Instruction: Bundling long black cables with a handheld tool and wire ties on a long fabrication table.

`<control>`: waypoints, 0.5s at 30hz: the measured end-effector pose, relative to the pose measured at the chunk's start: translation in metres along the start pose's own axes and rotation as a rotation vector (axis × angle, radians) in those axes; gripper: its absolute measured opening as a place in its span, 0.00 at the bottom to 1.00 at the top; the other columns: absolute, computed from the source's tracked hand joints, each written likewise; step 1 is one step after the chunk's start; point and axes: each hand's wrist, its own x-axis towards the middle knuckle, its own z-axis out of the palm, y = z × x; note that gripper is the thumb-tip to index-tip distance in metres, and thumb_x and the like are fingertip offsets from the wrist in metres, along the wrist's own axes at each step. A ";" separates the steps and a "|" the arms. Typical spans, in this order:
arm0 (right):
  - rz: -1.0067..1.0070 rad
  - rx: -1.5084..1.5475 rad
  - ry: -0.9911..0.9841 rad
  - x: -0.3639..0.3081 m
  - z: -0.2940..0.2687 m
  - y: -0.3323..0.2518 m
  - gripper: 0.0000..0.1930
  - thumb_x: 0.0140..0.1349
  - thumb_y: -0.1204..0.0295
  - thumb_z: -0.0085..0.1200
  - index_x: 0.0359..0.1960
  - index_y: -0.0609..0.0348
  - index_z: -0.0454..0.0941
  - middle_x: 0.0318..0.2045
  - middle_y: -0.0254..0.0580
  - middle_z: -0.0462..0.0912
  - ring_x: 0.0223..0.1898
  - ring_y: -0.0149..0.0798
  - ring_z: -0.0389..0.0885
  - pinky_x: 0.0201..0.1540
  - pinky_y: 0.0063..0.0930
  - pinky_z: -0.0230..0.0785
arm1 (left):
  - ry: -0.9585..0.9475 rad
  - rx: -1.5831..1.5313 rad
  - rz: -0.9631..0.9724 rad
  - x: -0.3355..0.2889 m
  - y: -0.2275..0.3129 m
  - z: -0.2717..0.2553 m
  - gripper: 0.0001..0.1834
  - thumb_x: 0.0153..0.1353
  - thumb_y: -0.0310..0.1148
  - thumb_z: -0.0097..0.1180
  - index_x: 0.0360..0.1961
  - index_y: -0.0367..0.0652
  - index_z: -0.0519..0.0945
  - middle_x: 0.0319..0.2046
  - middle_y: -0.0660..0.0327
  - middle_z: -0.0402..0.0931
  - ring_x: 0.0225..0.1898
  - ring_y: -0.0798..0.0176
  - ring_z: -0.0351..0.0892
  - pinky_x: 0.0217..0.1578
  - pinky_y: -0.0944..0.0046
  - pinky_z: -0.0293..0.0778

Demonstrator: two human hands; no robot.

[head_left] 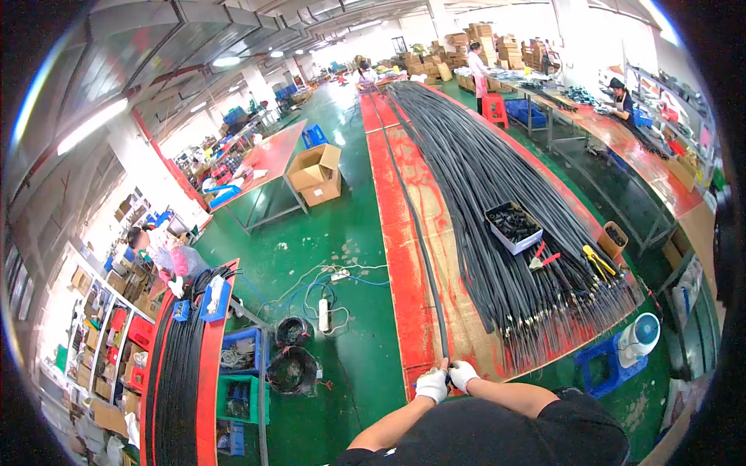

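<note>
At the near edge of the long red table, my left hand (432,384) in a white glove is closed around the near end of a single long black cable (427,264). The thumb lies along it. My right hand (464,375), also gloved in white, meets the left one at the cable end with its fingers curled in. What those fingers pinch is too small to make out. From my hands the cable stretches away along the table's left side. A thick bundle of black cables (474,186) with stripped ends lies to its right.
On the bundle rest a white box of small black parts (514,225), red-handled pliers (544,259) and a yellow hand tool (598,262). A blue stool (598,369) with a white fan (639,335) stands right. Dark buckets (293,370) and a power strip (323,316) lie on the floor left.
</note>
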 end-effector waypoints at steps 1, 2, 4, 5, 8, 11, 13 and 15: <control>-0.062 -0.035 0.045 0.011 0.002 0.015 0.15 0.70 0.68 0.51 0.49 0.64 0.84 0.38 0.54 0.89 0.36 0.48 0.89 0.40 0.40 0.80 | 0.014 -0.003 0.012 0.002 0.001 0.001 0.44 0.61 0.39 0.61 0.79 0.51 0.59 0.49 0.46 0.81 0.49 0.43 0.84 0.50 0.46 0.79; -0.124 -0.071 0.081 0.016 0.006 0.021 0.14 0.69 0.68 0.51 0.44 0.64 0.85 0.35 0.54 0.89 0.33 0.48 0.89 0.37 0.41 0.80 | 0.026 -0.004 0.015 0.003 0.000 0.002 0.44 0.61 0.38 0.61 0.79 0.50 0.59 0.49 0.46 0.81 0.49 0.43 0.84 0.50 0.46 0.79; -0.096 -0.040 0.049 0.022 0.014 0.011 0.14 0.70 0.69 0.50 0.45 0.65 0.85 0.35 0.54 0.89 0.33 0.47 0.89 0.36 0.40 0.80 | 0.014 0.013 0.002 0.005 -0.012 -0.002 0.44 0.61 0.39 0.61 0.79 0.50 0.59 0.48 0.46 0.81 0.48 0.43 0.84 0.49 0.46 0.79; -0.081 -0.025 0.037 0.024 0.017 0.007 0.14 0.70 0.69 0.50 0.46 0.65 0.84 0.34 0.55 0.89 0.32 0.47 0.89 0.36 0.39 0.80 | 0.009 0.020 -0.001 0.007 -0.016 -0.004 0.44 0.61 0.39 0.61 0.79 0.50 0.60 0.48 0.46 0.81 0.48 0.43 0.84 0.49 0.46 0.79; -0.026 -0.017 -0.017 0.005 0.021 -0.007 0.15 0.70 0.69 0.50 0.48 0.65 0.84 0.35 0.55 0.89 0.32 0.45 0.89 0.36 0.38 0.80 | -0.006 0.011 -0.029 -0.004 -0.023 0.003 0.45 0.60 0.40 0.63 0.79 0.51 0.60 0.48 0.45 0.81 0.49 0.42 0.84 0.50 0.46 0.80; -0.035 0.000 -0.011 0.006 0.012 -0.001 0.16 0.70 0.68 0.51 0.50 0.66 0.84 0.36 0.55 0.89 0.32 0.45 0.89 0.36 0.38 0.80 | -0.007 -0.011 -0.003 0.003 -0.016 0.003 0.47 0.58 0.40 0.65 0.79 0.51 0.60 0.48 0.45 0.81 0.49 0.42 0.84 0.51 0.46 0.80; -0.019 0.022 -0.025 0.005 0.009 -0.001 0.15 0.70 0.69 0.52 0.50 0.66 0.84 0.35 0.54 0.89 0.32 0.44 0.89 0.35 0.38 0.80 | -0.019 -0.023 -0.008 0.003 -0.014 0.003 0.48 0.57 0.40 0.66 0.79 0.51 0.60 0.49 0.45 0.81 0.50 0.42 0.84 0.51 0.46 0.80; -0.019 0.018 -0.025 0.004 0.008 -0.001 0.15 0.70 0.69 0.52 0.50 0.66 0.84 0.36 0.54 0.90 0.32 0.44 0.89 0.36 0.37 0.79 | -0.024 -0.028 -0.007 0.003 -0.013 0.004 0.48 0.58 0.40 0.66 0.79 0.51 0.59 0.49 0.45 0.81 0.50 0.41 0.84 0.51 0.46 0.80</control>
